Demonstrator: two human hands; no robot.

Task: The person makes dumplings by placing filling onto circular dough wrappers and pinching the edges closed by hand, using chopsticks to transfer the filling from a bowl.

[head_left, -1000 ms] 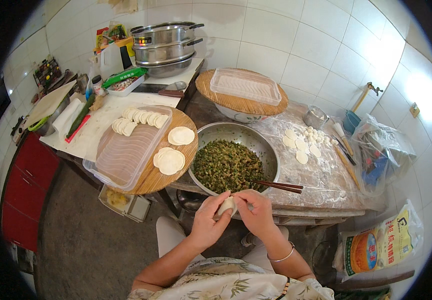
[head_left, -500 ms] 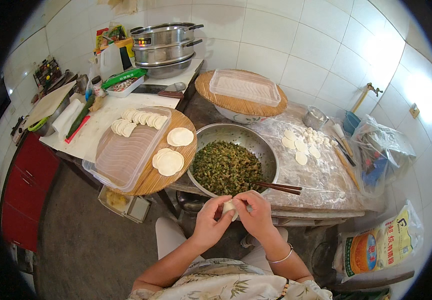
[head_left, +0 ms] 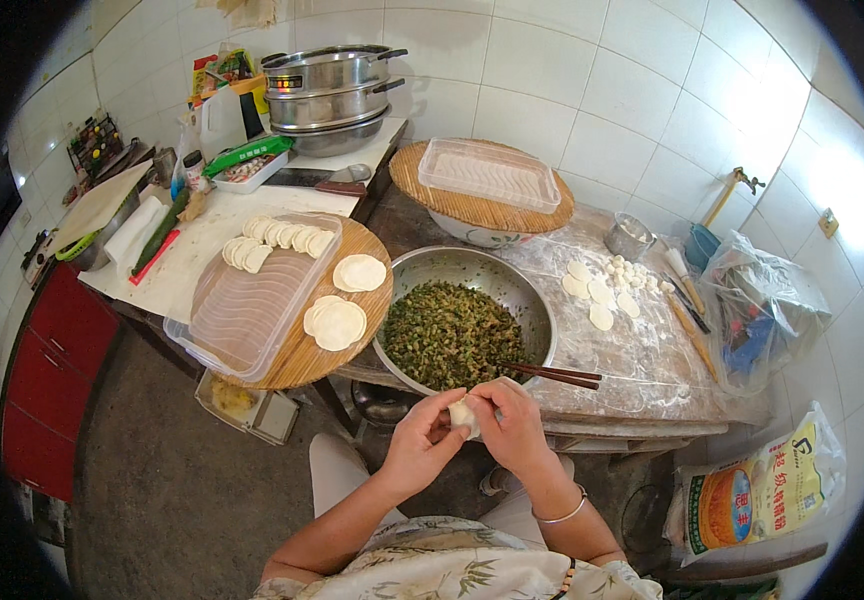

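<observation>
Nudged rightward, the dumpling [head_left: 468, 418] sits pinched by left fingers [head_left: 434, 408] and right fingers [head_left: 498, 396].

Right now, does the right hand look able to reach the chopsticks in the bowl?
Probably yes: the chopsticks stick out past the bowl, close to the right hand, with nothing over them, though that hand is busy with the dough piece.

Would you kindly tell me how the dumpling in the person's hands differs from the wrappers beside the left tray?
The dumpling is folded, whereas the wrappers are flat and round. The left hand and right hand hold the dumpling, while the wrappers lie in two piles on the woven board. Both are pale dough.
</observation>
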